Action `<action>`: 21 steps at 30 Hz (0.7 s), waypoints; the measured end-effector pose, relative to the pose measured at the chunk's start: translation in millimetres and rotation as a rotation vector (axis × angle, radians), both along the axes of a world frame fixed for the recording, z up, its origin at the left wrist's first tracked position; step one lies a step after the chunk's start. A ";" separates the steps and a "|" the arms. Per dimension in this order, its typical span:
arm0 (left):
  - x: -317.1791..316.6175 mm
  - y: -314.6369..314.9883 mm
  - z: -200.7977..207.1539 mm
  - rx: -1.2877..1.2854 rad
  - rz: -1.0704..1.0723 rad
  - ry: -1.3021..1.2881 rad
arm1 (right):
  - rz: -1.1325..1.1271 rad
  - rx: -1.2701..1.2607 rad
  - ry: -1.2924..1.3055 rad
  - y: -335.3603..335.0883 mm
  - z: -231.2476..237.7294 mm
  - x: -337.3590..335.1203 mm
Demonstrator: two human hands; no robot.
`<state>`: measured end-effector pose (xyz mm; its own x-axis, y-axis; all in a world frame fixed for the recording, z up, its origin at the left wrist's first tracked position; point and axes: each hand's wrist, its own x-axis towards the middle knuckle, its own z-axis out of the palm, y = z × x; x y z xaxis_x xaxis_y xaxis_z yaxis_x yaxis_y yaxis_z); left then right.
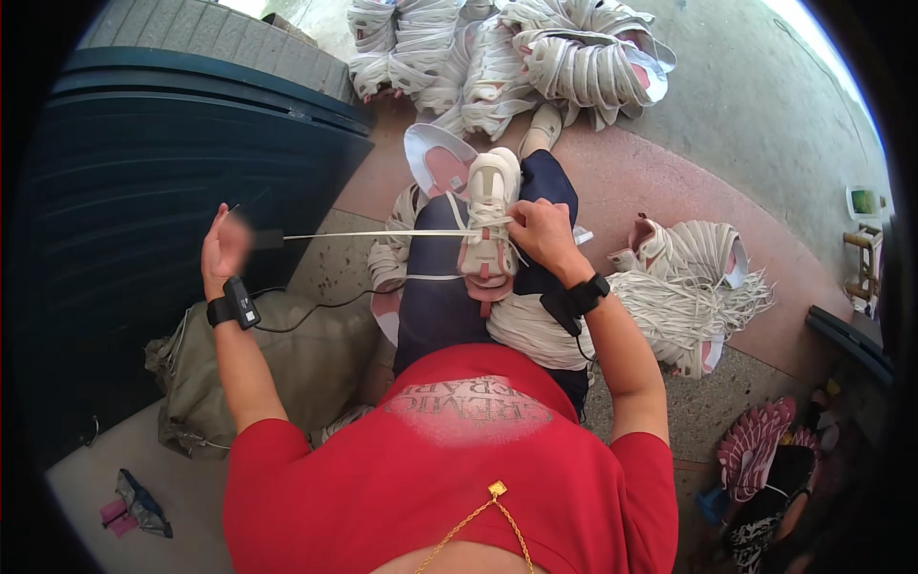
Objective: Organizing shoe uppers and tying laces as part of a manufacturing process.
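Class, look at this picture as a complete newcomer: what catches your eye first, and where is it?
The person's red shirt fills the lower middle. Above it, a white-and-pink shoe lies over the legs, the right hand at its side, and a taut white lace stretches toward the left hand. Heaped white shoe uppers crowd the top centre.

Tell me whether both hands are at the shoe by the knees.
No, the right hand is there, but the left hand is well away.
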<state>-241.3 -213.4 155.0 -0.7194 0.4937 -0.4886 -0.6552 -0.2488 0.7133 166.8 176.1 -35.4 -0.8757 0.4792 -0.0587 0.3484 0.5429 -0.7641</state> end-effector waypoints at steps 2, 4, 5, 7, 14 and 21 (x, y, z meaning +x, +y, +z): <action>-3.4 -15.7 8.7 0.011 -0.009 0.024 | 0.053 -0.025 -0.031 -4.1 6.0 0.3; -6.1 -25.5 11.0 0.014 0.006 0.045 | 0.094 -0.034 -0.061 -5.9 10.8 2.2; -6.9 -27.7 9.3 0.014 0.020 0.050 | 0.077 -0.059 -0.045 -7.4 12.2 2.9; -12.2 -37.3 6.1 0.018 0.045 0.057 | 0.044 -0.109 -0.014 -10.4 14.7 4.8; -29.7 -62.4 -51.3 -0.187 0.110 0.083 | 0.143 0.033 -0.212 -43.0 46.3 10.4; 163.0 193.2 -125.1 -0.533 -0.862 0.504 | -0.005 -0.105 -0.247 -52.8 32.9 23.4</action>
<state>-78.3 -20.2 29.8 -0.4142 0.7358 -0.5357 -0.0685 0.5617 0.8245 190.2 123.3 -2.5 -0.8260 0.4640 -0.3200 0.5341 0.4631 -0.7073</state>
